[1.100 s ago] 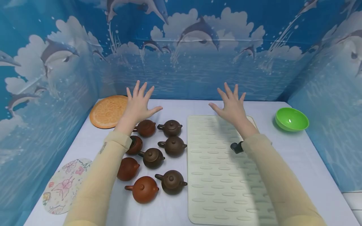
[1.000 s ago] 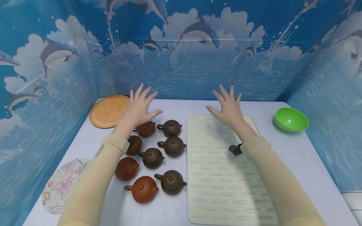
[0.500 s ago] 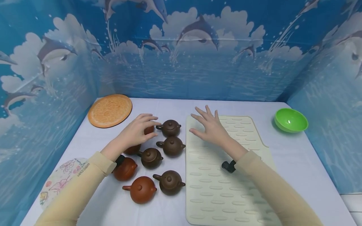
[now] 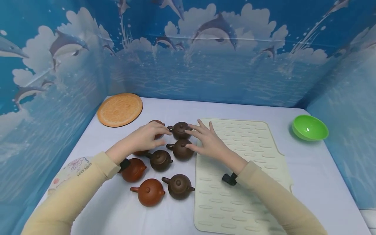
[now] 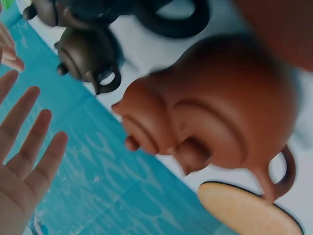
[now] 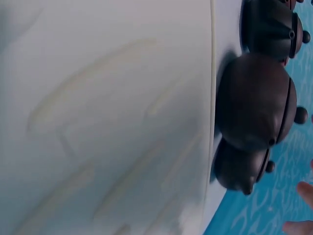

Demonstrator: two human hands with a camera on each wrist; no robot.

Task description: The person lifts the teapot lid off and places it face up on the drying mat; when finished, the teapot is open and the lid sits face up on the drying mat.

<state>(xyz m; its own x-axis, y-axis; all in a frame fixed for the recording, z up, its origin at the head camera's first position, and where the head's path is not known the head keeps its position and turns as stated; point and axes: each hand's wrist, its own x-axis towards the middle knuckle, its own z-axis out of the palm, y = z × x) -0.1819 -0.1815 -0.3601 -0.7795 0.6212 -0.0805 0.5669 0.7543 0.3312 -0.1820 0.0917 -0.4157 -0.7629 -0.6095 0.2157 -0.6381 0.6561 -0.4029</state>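
Observation:
My left hand (image 4: 148,137), fingers loosely bent and holding nothing, hovers over the back-left teapots. It partly covers a reddish-brown teapot (image 4: 156,122); its fingertips come close to the handle of the back dark brown teapot (image 4: 181,131). From the other side my right hand (image 4: 208,140) reaches in with spread fingers, overlapping that teapot's spout side and the edge of a second dark teapot (image 4: 182,150). In the left wrist view the left hand's fingers (image 5: 27,147) are extended beside reddish teapots (image 5: 215,103). Only fingertips (image 6: 305,193) of the right hand show in its wrist view, past dark teapots (image 6: 257,100).
Nearer me stand another dark teapot (image 4: 160,160), a front dark teapot (image 4: 179,186) and orange-brown teapots (image 4: 150,192). A pale ridged mat (image 4: 223,209) lies under the right arm. Also here are a round bread-patterned mat (image 4: 119,110), a flowered mat (image 4: 60,174) and a green bowl (image 4: 309,128).
Both hands have come down from above the table's far edge and closer together, over the back teapots. The head view has shifted slightly. The teapots stay in their places.

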